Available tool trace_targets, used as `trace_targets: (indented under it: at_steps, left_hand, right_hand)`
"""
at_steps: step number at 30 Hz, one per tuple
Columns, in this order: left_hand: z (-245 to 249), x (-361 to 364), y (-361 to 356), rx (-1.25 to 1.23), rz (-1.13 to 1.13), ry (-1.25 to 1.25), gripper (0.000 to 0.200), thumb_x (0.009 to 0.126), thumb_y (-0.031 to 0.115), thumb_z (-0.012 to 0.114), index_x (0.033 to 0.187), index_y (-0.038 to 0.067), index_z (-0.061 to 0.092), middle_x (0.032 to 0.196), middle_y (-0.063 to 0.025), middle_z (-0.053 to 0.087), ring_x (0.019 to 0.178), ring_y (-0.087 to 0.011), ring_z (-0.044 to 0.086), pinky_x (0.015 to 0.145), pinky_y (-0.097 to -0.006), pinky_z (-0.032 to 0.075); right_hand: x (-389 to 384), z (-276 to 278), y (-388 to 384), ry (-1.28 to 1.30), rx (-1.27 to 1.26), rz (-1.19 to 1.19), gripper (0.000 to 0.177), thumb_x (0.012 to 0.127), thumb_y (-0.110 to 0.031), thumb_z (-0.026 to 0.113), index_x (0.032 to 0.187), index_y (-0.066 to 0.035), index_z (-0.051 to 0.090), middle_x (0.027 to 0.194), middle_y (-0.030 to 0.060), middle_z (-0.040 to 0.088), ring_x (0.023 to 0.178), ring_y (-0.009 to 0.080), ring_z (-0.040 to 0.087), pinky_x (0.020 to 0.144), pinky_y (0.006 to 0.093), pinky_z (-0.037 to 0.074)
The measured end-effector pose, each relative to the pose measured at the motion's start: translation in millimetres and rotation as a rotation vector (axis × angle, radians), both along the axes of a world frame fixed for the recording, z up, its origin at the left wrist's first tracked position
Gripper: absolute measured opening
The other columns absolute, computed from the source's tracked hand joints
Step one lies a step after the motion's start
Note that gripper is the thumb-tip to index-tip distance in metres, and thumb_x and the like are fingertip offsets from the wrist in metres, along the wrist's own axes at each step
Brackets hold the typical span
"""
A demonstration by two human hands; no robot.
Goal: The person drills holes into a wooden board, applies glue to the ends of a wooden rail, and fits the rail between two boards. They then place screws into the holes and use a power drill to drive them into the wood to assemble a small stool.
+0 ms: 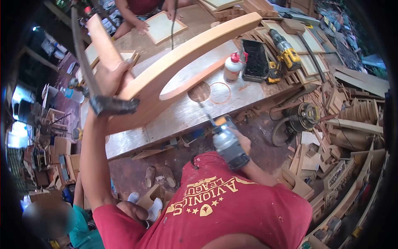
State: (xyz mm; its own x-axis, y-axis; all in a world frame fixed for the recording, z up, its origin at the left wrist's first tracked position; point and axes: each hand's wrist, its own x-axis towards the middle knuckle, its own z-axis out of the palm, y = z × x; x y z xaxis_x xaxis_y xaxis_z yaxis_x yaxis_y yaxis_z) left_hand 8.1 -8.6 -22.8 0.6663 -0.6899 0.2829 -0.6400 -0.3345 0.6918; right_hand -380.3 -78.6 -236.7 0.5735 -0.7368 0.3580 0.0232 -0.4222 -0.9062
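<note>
My left hand (108,79) is closed around a pale wooden upright of a curved wooden frame (182,52), which stands tilted over the work table. A dark metal tool with a hammer-like head (114,106) hangs in front of my left wrist; what it hangs from cannot be made out. In my right hand (243,143) is a power drill (229,145) with a silver and black body. Its long bit points at the table edge, apart from the frame. My right fingers are partly hidden behind the drill.
On the table (137,139) stand a white glue bottle with a red cap (233,68), a black open box (254,60) and a yellow drill (286,50). Another person's hands touch a wood-rimmed panel (165,27). Someone in green (85,226) sits lower left. Wood scraps lie right.
</note>
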Motion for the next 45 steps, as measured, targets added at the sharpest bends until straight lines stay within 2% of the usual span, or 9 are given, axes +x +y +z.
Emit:
trace_targets:
  at_steps: [2,4,10,13,18,26,29,36,45]
  left_hand:
    - [-5.6,5.1,3.8,0.028,0.013,-0.088,0.029,0.090,0.028,0.070,0.092,-0.001,0.066,0.074,-0.0035,0.065,0.064,-0.0106,0.060,0.057,-0.0274,0.046]
    - [1.6,-9.4,4.5,0.014,-0.114,0.031,0.031,0.091,0.029,0.068,0.096,-0.001,0.064,0.076,-0.0021,0.062,0.065,-0.0101,0.057,0.057,-0.0277,0.045]
    - [10.9,-53.3,6.2,-0.035,-0.031,0.074,0.032,0.090,0.029,0.068,0.100,-0.001,0.060,0.083,-0.0049,0.059,0.073,-0.0124,0.057,0.063,-0.0283,0.046]
    - [15.4,-74.3,8.6,-0.024,-0.041,0.112,0.028,0.091,0.026,0.066,0.102,0.001,0.058,0.083,-0.0022,0.056,0.073,-0.0112,0.054,0.062,-0.0281,0.044]
    - [-9.0,-78.5,23.9,-0.083,0.002,-0.023,0.058,0.089,0.017,0.064,0.137,-0.005,0.042,0.115,-0.0123,0.054,0.102,-0.0192,0.056,0.090,-0.0329,0.046]
    - [-26.5,-136.6,36.6,-0.106,0.160,-0.127,0.077,0.080,0.013,0.069,0.145,-0.006,0.033,0.129,-0.0176,0.051,0.116,-0.0255,0.054,0.102,-0.0380,0.043]
    - [-30.7,-165.9,36.5,-0.092,0.233,-0.169,0.085,0.080,0.015,0.071,0.150,-0.007,0.027,0.135,-0.0191,0.046,0.123,-0.0271,0.049,0.106,-0.0397,0.039]
    - [-74.1,-202.6,65.6,-0.044,0.256,-0.176,0.098,0.074,0.016,0.078,0.148,-0.004,0.018,0.132,-0.0220,0.040,0.124,-0.0305,0.044,0.105,-0.0461,0.040]
    - [-157.6,-190.0,46.4,-0.175,0.382,-0.176,0.107,0.070,0.016,0.082,0.150,-0.005,0.013,0.138,-0.0220,0.032,0.128,-0.0324,0.039,0.109,-0.0459,0.035]
  right_hand:
    - [-32.1,-4.1,-14.8,0.090,-0.054,-0.164,0.041,0.077,-0.023,0.083,0.110,-0.002,0.070,0.097,0.0123,0.074,0.086,0.0252,0.074,0.078,0.0345,0.060]
    - [-60.9,-17.7,-34.8,0.228,-0.497,-0.355,0.035,0.082,-0.023,0.078,0.110,-0.003,0.070,0.094,0.0108,0.074,0.082,0.0265,0.073,0.077,0.0367,0.058]
    - [-72.3,-48.0,-95.5,-0.140,0.174,-0.674,0.042,0.082,-0.013,0.074,0.121,0.000,0.063,0.116,0.0143,0.068,0.105,0.0244,0.066,0.091,0.0379,0.051]
    - [-78.2,-29.0,-122.6,-0.262,0.126,-0.592,0.047,0.085,-0.002,0.068,0.130,0.000,0.054,0.123,0.0149,0.063,0.101,0.0175,0.063,0.085,0.0322,0.054]
    - [-103.3,-12.4,-161.4,-0.233,0.103,-0.617,0.045,0.084,0.000,0.069,0.127,0.001,0.056,0.118,0.0136,0.066,0.094,0.0175,0.066,0.081,0.0333,0.056]
    - [-91.7,-9.6,-159.4,-0.166,0.187,-0.433,0.050,0.081,-0.008,0.071,0.128,-0.001,0.057,0.117,0.0120,0.067,0.103,0.0204,0.063,0.090,0.0371,0.052]
    - [-62.7,-3.2,-161.8,-0.305,0.148,-0.464,0.034,0.082,-0.006,0.071,0.115,0.001,0.065,0.093,0.0060,0.069,0.086,0.0172,0.067,0.081,0.0336,0.054]
    - [-47.0,-43.4,-187.8,-0.227,-0.023,-0.568,0.034,0.080,-0.007,0.073,0.112,0.001,0.064,0.096,0.0084,0.069,0.089,0.0216,0.066,0.081,0.0372,0.053]
    - [-40.7,-47.1,-211.4,-0.156,0.128,-0.584,0.038,0.074,0.000,0.073,0.111,0.001,0.063,0.103,0.0094,0.068,0.088,0.0203,0.065,0.080,0.0366,0.054]
